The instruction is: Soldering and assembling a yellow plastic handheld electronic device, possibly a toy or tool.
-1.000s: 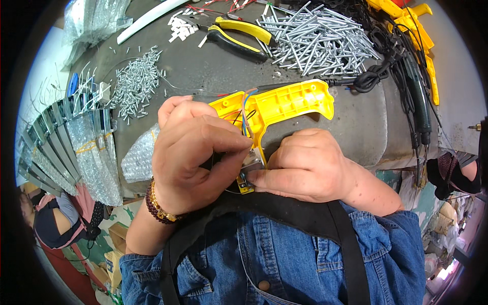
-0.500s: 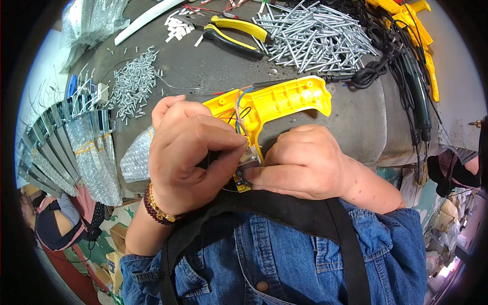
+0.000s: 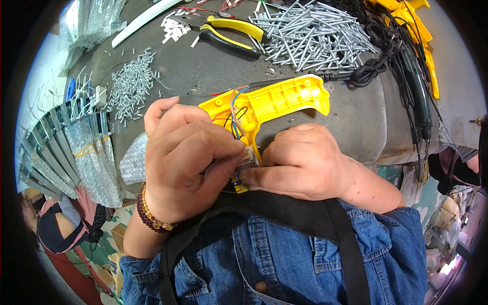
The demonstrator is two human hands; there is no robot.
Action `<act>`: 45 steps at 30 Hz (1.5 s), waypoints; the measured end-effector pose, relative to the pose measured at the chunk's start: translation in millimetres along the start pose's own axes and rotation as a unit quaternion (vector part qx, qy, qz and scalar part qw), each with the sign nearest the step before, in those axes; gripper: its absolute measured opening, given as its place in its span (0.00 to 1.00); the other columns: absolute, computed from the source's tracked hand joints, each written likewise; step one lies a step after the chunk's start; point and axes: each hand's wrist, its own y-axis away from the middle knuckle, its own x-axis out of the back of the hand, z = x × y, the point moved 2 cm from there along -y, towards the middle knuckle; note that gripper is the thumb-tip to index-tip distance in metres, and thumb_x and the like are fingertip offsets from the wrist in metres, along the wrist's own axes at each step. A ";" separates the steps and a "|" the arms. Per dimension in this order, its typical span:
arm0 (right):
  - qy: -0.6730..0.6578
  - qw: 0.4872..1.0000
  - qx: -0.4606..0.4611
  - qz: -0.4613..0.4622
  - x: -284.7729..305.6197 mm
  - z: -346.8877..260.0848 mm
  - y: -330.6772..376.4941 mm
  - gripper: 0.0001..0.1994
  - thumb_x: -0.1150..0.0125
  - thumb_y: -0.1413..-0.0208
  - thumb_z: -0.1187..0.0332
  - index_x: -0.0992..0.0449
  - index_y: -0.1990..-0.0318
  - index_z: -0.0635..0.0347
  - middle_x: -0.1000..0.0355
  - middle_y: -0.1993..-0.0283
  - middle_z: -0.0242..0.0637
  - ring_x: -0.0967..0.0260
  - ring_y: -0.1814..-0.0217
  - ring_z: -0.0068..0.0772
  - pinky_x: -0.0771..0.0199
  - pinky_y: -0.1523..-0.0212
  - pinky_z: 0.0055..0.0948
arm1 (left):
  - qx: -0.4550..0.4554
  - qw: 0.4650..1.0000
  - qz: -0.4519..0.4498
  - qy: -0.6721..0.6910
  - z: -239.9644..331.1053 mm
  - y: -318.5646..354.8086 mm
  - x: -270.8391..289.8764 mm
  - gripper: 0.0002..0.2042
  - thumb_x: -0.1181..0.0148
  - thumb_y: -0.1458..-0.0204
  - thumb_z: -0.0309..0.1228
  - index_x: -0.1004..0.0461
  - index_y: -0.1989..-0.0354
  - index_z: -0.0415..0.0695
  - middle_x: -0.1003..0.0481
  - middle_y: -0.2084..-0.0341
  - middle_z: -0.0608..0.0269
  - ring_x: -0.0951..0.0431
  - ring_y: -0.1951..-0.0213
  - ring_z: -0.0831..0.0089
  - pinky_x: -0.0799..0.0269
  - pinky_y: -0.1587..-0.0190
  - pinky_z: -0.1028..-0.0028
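Observation:
An open yellow plastic tool housing half (image 3: pixel 292 100), with a ribbed handle, lies at the table's near edge against my apron. Blue, red and black wires (image 3: pixel 236 117) run inside it. My left hand (image 3: pixel 190 152) is over its near left side, thumb and index finger pinched at the inner parts; what they hold is hidden. Closed round the narrow near end, my right hand (image 3: pixel 300 165) has its thumb and fingertips pressed on small parts there. A black power cord (image 3: pixel 330 77) lies along the handle's far side.
Long screws (image 3: pixel 315 38) are heaped at the back, beside yellow-black pliers (image 3: pixel 231 38). Short screws (image 3: pixel 131 86) lie on the left, near metal strips in bubble wrap (image 3: pixel 89 152). At right stands a dark corded tool (image 3: pixel 419 96). White small pieces (image 3: pixel 175 29) are scattered at the back.
My left hand has shifted slightly left, its wrist moving outward, still pinching. The housing has moved a little to the left. My right hand keeps nearly the same place.

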 end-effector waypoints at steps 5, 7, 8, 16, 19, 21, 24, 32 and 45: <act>-0.008 1.000 -0.006 0.010 0.6 1.1 0.9 0.09 0.28 0.54 0.65 0.18 0.64 0.50 0.34 0.77 0.26 0.34 0.80 0.28 0.42 0.82 0.30 | -0.004 1.000 -0.004 0.008 -0.4 -0.5 0.0 0.10 0.28 0.64 0.23 0.21 0.72 0.49 0.23 0.75 0.73 0.26 0.65 0.69 0.44 0.40 0.56; -0.012 1.000 -0.005 0.014 0.0 0.9 0.1 0.09 0.29 0.55 0.65 0.18 0.65 0.50 0.34 0.77 0.27 0.34 0.80 0.28 0.42 0.82 0.30 | -0.002 1.000 -0.005 0.012 -1.3 0.0 -0.3 0.10 0.28 0.64 0.23 0.21 0.72 0.49 0.23 0.74 0.73 0.26 0.64 0.69 0.44 0.40 0.56; -0.016 1.000 -0.003 0.018 -0.1 0.9 0.0 0.09 0.29 0.55 0.66 0.18 0.65 0.50 0.34 0.77 0.27 0.34 0.79 0.29 0.41 0.82 0.30 | 0.003 1.000 0.000 0.011 -2.0 0.0 -0.8 0.10 0.29 0.63 0.24 0.21 0.72 0.50 0.23 0.73 0.75 0.26 0.64 0.69 0.44 0.42 0.56; -0.013 1.000 -0.021 -0.002 -1.2 -0.3 2.0 0.08 0.33 0.54 0.64 0.20 0.65 0.48 0.35 0.77 0.28 0.33 0.78 0.30 0.37 0.81 0.32 | 0.000 0.998 -0.062 -0.007 1.5 -7.3 0.7 0.10 0.32 0.60 0.22 0.20 0.68 0.49 0.24 0.71 0.72 0.25 0.62 0.69 0.45 0.38 0.54; -0.010 0.999 -0.037 -0.007 -2.8 -0.3 3.0 0.08 0.37 0.53 0.63 0.20 0.63 0.44 0.37 0.77 0.28 0.33 0.77 0.31 0.35 0.80 0.33 | 0.022 0.996 -0.081 0.015 -0.5 -8.4 -0.2 0.09 0.32 0.59 0.23 0.20 0.68 0.50 0.24 0.71 0.70 0.25 0.62 0.68 0.46 0.37 0.53; -0.012 0.999 -0.039 -0.007 -3.1 -0.5 3.0 0.08 0.38 0.52 0.63 0.20 0.63 0.44 0.37 0.77 0.27 0.33 0.77 0.31 0.35 0.80 0.33 | 0.048 0.997 -0.051 0.033 -2.5 -7.9 -0.6 0.08 0.32 0.58 0.24 0.20 0.69 0.49 0.24 0.72 0.68 0.24 0.61 0.67 0.46 0.37 0.52; -0.022 0.999 -0.044 -0.011 -3.8 -0.1 2.5 0.07 0.38 0.52 0.63 0.20 0.63 0.43 0.37 0.77 0.27 0.32 0.77 0.31 0.34 0.79 0.33 | 0.058 0.997 -0.054 0.026 -2.4 -9.5 1.2 0.07 0.32 0.58 0.24 0.19 0.69 0.49 0.24 0.72 0.67 0.24 0.61 0.67 0.46 0.36 0.52; -0.041 0.998 -0.037 -0.010 -1.3 0.7 -1.7 0.08 0.26 0.55 0.68 0.18 0.67 0.54 0.32 0.76 0.29 0.31 0.78 0.30 0.35 0.80 0.31 | 0.074 0.995 -0.034 0.055 -4.1 -8.6 0.3 0.06 0.34 0.55 0.22 0.21 0.68 0.44 0.24 0.72 0.67 0.25 0.63 0.70 0.40 0.40 0.60; -0.065 0.996 -0.068 -0.006 -5.4 2.0 -6.7 0.09 0.27 0.56 0.68 0.19 0.65 0.53 0.36 0.80 0.31 0.34 0.79 0.34 0.36 0.79 0.33 | 0.148 0.943 0.003 0.299 -15.9 -1.2 -14.1 0.09 0.38 0.49 0.16 0.27 0.60 0.36 0.26 0.67 0.69 0.28 0.64 0.84 0.31 0.57 0.83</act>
